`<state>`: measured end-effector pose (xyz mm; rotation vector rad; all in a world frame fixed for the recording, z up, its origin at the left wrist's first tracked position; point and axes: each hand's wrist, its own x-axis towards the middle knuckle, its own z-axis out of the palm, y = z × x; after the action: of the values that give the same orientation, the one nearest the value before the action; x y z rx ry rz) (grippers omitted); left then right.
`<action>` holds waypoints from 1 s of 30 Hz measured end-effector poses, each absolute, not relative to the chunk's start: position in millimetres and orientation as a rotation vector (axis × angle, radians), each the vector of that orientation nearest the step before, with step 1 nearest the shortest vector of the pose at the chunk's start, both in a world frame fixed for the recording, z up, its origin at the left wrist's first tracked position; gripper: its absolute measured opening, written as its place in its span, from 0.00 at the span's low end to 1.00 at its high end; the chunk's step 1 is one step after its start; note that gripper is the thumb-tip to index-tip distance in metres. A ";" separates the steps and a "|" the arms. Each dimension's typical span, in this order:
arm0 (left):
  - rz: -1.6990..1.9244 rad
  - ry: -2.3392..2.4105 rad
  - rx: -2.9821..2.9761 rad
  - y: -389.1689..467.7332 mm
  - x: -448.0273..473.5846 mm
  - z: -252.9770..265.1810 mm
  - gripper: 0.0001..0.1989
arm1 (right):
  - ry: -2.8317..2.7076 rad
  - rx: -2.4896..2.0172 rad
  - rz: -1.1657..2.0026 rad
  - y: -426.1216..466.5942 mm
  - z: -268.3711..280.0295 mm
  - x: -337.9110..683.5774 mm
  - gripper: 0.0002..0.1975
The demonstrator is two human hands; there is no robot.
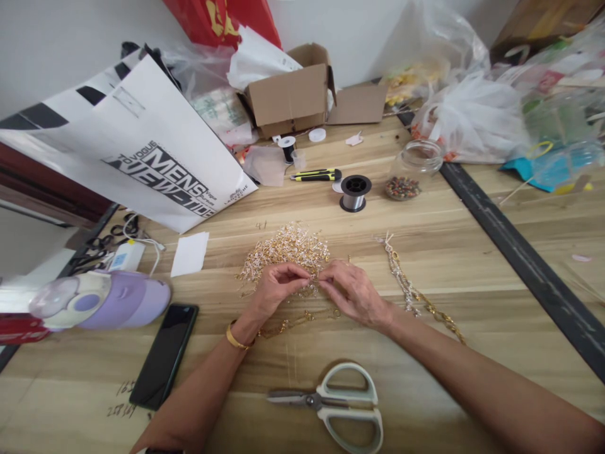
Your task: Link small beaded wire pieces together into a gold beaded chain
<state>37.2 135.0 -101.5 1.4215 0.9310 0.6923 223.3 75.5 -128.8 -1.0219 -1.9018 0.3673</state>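
Note:
My left hand and my right hand meet fingertip to fingertip at the near edge of a pile of small gold and clear jewelry pieces. Both hands pinch; what sits between the fingers is too small to make out. A gold chain lies on the table just below them. To the right, a bundle of silver and gold chains stretches toward my right forearm. White-handled scissors rest between my forearms, blades pointing left.
Behind the pile stand a wire spool, a yellow-black box cutter and a jar of beads. A phone and purple bottle lie left. A white paper bag and cardboard box line the back.

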 end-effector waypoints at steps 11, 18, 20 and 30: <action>0.670 0.934 1.395 135.1 36.0 -103.7 0.06 | -1.899 -1.020 0.366 75.4 -129.2 223.5 0.03; 0.663 0.923 1.393 136.1 36.3 -104.6 0.06 | -1.897 -1.009 0.353 75.9 -129.7 223.8 0.03; 0.661 0.917 1.393 136.0 36.3 -104.2 0.05 | -1.897 -1.010 0.367 76.1 -130.1 224.0 0.03; 0.658 0.901 1.366 135.1 36.0 -102.4 0.04 | -1.902 -1.024 0.349 75.6 -130.4 223.6 0.03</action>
<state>36.0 135.1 -102.4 1.3661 0.9008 0.6577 223.6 75.6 -130.4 -1.0240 -1.9018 0.3492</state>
